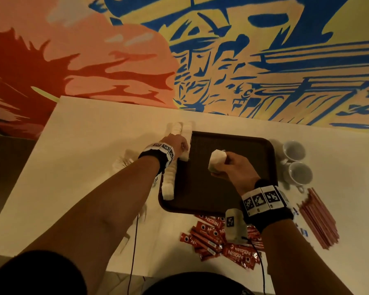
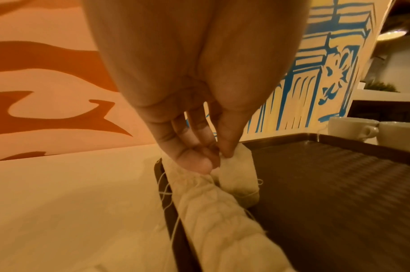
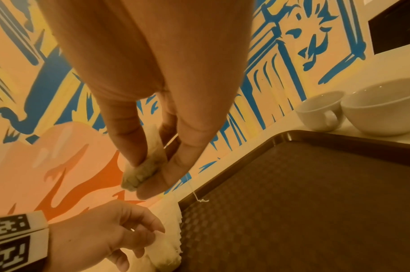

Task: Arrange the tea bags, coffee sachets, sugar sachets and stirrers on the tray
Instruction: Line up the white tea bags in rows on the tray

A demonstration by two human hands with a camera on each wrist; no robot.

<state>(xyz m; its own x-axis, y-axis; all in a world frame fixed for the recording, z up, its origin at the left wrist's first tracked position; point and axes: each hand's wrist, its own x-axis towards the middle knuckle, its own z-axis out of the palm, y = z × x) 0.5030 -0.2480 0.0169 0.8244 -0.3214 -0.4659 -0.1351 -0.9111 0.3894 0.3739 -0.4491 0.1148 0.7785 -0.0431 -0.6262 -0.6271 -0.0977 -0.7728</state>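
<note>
From the head view, my left hand (image 1: 176,143) is reaching to the left rim of the brown tray (image 1: 264,150) on the white desk (image 1: 90,133), where a row of tea bags (image 1: 168,184) is lying along that edge. My right hand (image 1: 235,168) is hovering over the tray's middle, gripping a small bunch of tea bags (image 1: 216,162). Red coffee sachets (image 1: 213,235) are lying in a heap on the desk just below the tray, pink stirrers (image 1: 317,218) are fanning out to the right, and two white cups (image 1: 296,162) are standing beside the tray's right rim.

From the left wrist, my fingers (image 2: 194,162) and thumb are pinching the top of one tea bag (image 2: 240,176), standing inside the tray at the end of the row.

From the right wrist, my fingers (image 3: 129,143) and thumb are clamping the bunch above the tray's left side, a thread dangling beneath
</note>
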